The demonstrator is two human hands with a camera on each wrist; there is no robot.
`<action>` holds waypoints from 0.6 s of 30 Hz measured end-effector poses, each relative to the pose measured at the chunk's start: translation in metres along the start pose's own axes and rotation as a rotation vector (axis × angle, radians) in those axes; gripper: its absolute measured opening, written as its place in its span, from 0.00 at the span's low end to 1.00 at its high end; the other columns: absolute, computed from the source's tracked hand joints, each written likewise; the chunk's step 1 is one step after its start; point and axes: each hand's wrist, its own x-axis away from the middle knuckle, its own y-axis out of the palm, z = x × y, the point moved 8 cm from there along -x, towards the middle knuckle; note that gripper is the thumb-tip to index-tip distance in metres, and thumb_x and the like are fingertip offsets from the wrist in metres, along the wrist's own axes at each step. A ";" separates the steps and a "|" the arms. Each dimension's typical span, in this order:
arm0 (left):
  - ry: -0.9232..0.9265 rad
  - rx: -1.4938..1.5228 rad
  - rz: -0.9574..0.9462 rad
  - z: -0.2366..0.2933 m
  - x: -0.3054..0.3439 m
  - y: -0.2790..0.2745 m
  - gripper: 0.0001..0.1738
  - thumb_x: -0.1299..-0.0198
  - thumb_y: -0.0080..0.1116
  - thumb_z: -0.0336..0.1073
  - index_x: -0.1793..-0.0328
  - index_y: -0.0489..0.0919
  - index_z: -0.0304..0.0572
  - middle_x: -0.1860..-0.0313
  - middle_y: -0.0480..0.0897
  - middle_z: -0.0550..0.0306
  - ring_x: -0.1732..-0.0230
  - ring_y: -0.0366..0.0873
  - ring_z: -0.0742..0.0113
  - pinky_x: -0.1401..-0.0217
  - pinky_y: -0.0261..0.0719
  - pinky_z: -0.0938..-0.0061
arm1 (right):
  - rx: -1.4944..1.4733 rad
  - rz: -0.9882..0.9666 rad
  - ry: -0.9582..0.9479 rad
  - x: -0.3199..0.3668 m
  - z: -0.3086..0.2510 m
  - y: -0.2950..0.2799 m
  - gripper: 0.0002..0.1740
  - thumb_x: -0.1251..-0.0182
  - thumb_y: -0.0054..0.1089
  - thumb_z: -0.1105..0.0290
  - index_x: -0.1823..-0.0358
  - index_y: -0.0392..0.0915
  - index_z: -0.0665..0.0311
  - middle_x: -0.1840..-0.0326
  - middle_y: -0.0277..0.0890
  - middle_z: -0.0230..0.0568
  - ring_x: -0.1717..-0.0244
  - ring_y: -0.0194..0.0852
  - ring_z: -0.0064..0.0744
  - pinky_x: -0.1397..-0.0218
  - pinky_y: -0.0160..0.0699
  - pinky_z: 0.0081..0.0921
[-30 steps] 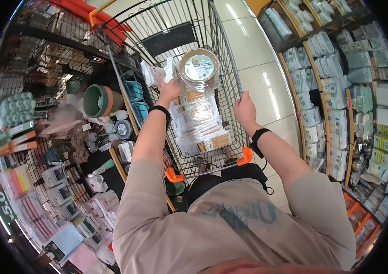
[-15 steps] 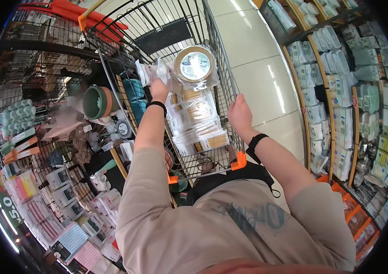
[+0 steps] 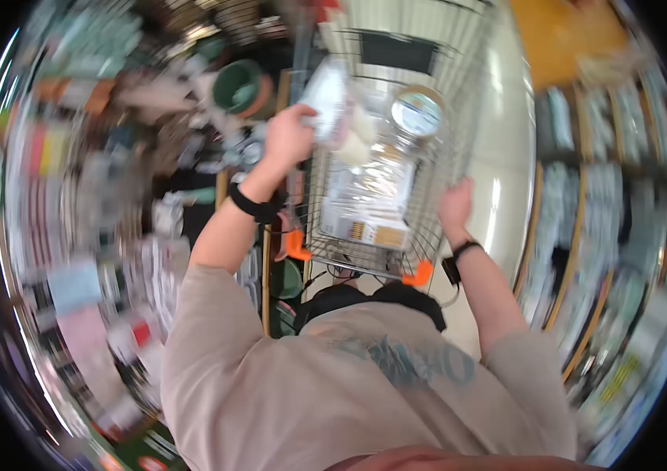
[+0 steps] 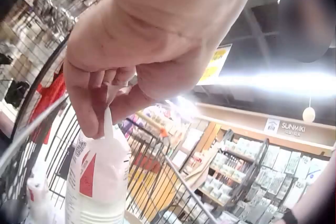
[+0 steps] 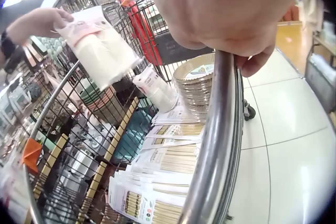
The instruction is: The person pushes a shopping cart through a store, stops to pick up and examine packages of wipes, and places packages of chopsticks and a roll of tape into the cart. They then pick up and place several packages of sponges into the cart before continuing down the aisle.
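Observation:
My left hand [image 3: 290,137] pinches the top edge of a clear plastic pack of stacked white cups [image 5: 102,53]. It holds the pack up above the left rim of the wire shopping cart, with the cups hanging below. My right hand [image 5: 226,24] grips the metal top rail [image 5: 216,129] of the cart's right side. Inside the cart, a similar white pack [image 5: 156,88] stands beside a wrapped stack of round brown-rimmed containers [image 5: 194,85]. Several flat packs of thin wooden sticks [image 5: 157,198] lie overlapping toward the near end.
Crowded shelves line the left side, with green and terracotta-coloured pots [image 3: 237,88] close to the cart. Packaged goods [image 3: 584,228] fill the right shelves across a strip of tiled floor [image 3: 498,188]. Orange corner pieces [image 3: 296,245] cap the cart's near end.
My left hand has raised the pack of cups from inside the cart and drawn it toward the cart's left rim. The head view has turned; my right hand stays on the rail.

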 end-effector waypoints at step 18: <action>-0.285 0.270 0.941 -0.256 0.300 -0.260 0.10 0.37 0.58 0.24 0.50 0.80 0.40 0.60 0.84 0.57 0.71 0.72 0.75 0.70 0.70 0.78 | 0.330 -0.026 -0.085 0.001 -0.066 -0.008 0.18 0.33 0.51 0.74 0.47 0.60 0.78 0.54 0.76 0.76 0.59 0.80 0.71 0.59 0.80 0.56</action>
